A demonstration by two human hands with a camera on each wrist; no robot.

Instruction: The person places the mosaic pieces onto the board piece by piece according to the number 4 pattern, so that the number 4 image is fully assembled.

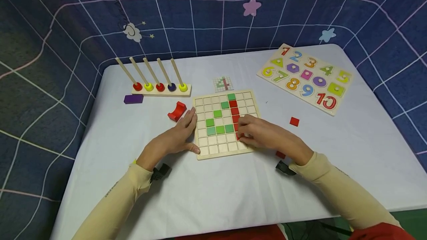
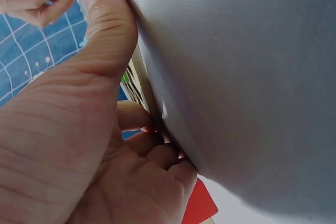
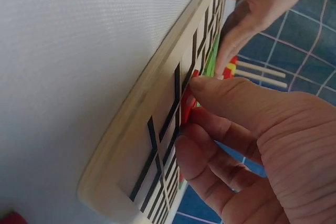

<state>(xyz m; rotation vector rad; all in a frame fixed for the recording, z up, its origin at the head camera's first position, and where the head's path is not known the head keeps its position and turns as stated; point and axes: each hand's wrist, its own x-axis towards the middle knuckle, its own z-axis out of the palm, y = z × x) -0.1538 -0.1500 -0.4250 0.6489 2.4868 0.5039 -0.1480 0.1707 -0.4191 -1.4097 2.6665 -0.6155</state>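
A wooden grid board [image 1: 223, 149] lies on the table, with several green square tiles [image 1: 217, 113] and a column of red square tiles [image 1: 235, 111] in its cells. My left hand [image 1: 176, 132] rests along the board's left edge, thumb near the front corner and fingers farther back. My right hand [image 1: 258, 130] is over the lower end of the red column. In the right wrist view, thumb and fingers pinch a red tile [image 3: 189, 100] at a cell; the head view mostly hides it. Behind the board lies a small pattern card [image 1: 222, 84].
Loose red tiles lie right of the board, one at the back [image 1: 294, 121] and one near my right wrist [image 1: 280, 155]. A red arch block [image 1: 177, 112], a purple block [image 1: 133, 99] and a peg stand with beads [image 1: 161, 91] are at left. A number puzzle [image 1: 307, 73] lies back right.
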